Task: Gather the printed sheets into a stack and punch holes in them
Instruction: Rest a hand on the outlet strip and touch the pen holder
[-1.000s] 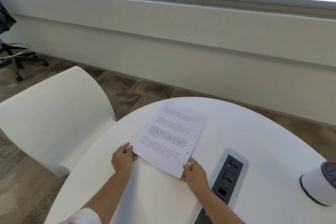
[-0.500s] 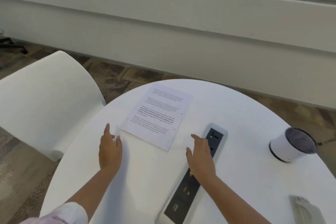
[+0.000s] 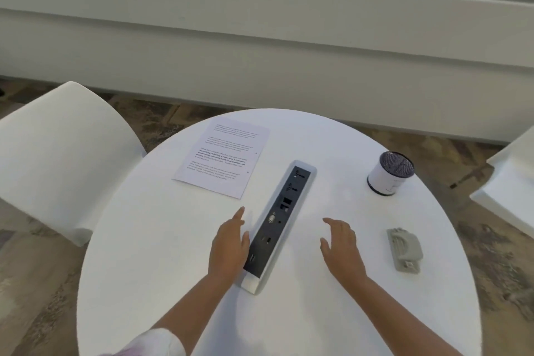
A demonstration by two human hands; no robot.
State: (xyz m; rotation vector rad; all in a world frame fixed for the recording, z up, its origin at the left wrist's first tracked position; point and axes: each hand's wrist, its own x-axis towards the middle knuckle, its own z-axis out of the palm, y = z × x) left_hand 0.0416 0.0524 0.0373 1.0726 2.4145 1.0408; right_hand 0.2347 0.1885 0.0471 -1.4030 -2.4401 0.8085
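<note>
Both hands had let go of the sheets (image 3: 222, 156); left hand (image 3: 229, 246) and right hand (image 3: 341, 248) hovered with fingers released over the tabletop (image 3: 161, 254), and the sheets' long side ran away toward the window, tilted right.

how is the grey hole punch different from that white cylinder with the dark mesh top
The hole punch is grey, low and elongated, lying flat near the right hand. The white cylinder is round and stands upright, white-walled with a dark mesh top, farther back. Both rest untouched on the right side of the white table.
</note>
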